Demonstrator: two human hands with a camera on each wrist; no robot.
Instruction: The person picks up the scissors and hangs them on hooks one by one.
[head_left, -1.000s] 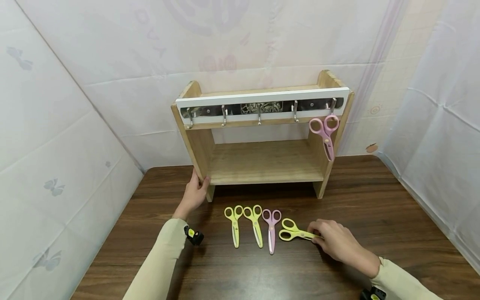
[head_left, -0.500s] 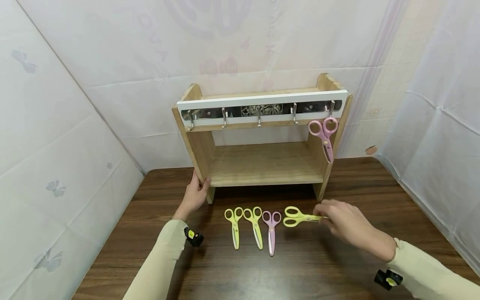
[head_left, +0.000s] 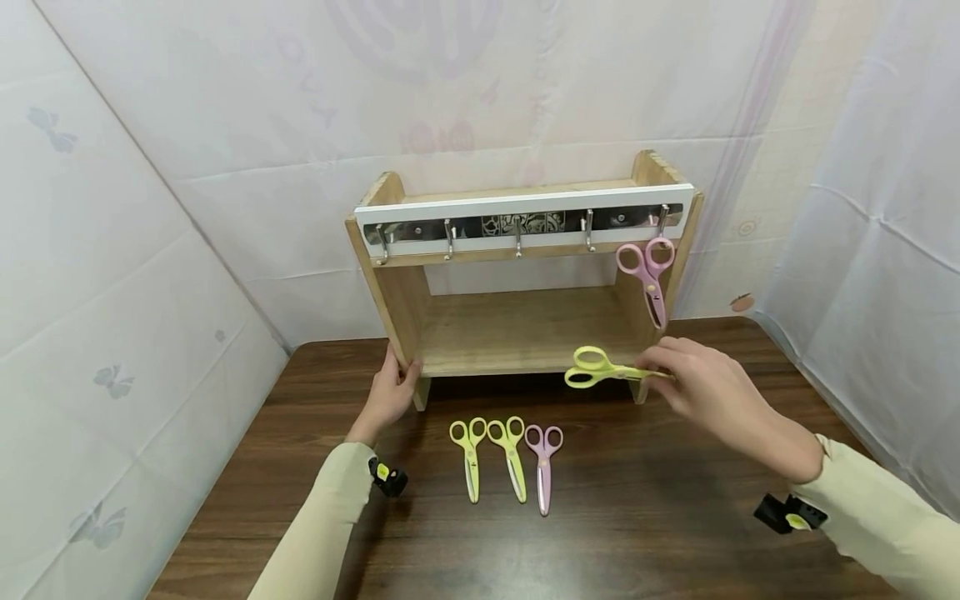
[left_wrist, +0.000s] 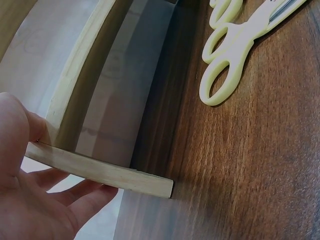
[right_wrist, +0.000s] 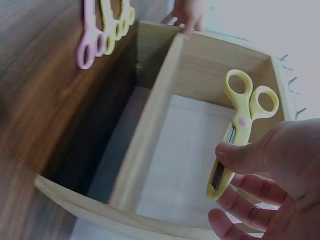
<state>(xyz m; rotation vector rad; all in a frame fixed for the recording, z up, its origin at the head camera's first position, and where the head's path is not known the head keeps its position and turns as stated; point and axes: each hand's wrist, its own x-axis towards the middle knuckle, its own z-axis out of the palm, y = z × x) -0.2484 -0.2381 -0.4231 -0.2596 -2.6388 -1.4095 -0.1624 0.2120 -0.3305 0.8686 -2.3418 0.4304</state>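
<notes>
My right hand point(head_left: 701, 387) pinches yellow scissors point(right_wrist: 241, 120) by the blade end, thumb on one side and fingers behind. Their two handle loops point left in the head view, in front of the shelf's lower board. My left hand point(head_left: 387, 394) grips the lower left side panel of the wooden shelf point(left_wrist: 107, 170), thumb inside and fingers round the outer face. Pink scissors point(head_left: 651, 279) hang by one loop from the rightmost metal hook point(head_left: 664, 218). On the table lie two yellow scissors point(head_left: 469, 457) point(head_left: 512, 457) and one pink pair point(head_left: 543, 467), loops toward the shelf.
A white rail point(head_left: 525, 202) with several metal hooks runs along the shelf's upper front. The dark wooden table point(head_left: 600, 533) carries the shelf. Pale cloth walls point(head_left: 225, 100) stand behind and on both sides.
My right hand has lifted the yellow scissors off the table and moved them up toward the shelf. The left hand keeps its grip on the side panel.
</notes>
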